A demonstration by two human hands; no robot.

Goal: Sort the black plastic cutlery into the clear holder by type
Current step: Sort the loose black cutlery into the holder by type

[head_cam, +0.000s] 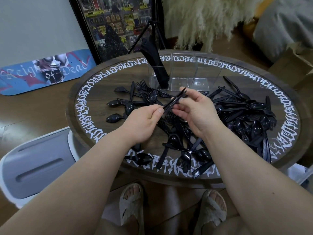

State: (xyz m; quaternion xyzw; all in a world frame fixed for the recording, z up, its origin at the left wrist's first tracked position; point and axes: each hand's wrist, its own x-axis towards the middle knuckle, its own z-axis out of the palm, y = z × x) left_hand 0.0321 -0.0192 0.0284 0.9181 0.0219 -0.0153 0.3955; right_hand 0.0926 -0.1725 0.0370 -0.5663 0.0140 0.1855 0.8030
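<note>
Over the round dark wooden desk [88, 92] with white calligraphy painted round its rim, both hands share a small bundle of black plastic forks [174, 100], held slantwise above the scattered pile. The left hand [144, 122] pinches the handle end between thumb and curled fingers, so its grip is pressed onto the bundle; the right hand [196, 111] curls its fingers round the middle and upper part, the tines poking out past its fingertips toward the holder. The clear plastic three-compartment holder [194, 72] stands at the far side of the desk; its left compartment holds an upright sheaf of black plastic knives [156, 65], while the middle and right compartments show only clear walls. Loose black plastic cutlery [245, 116], spoons, forks and knives mixed, lies spread over the desk on both sides of the hands and just before the holder. A blue printed skateboard deck [33, 73] leans on the wall at left.
</note>
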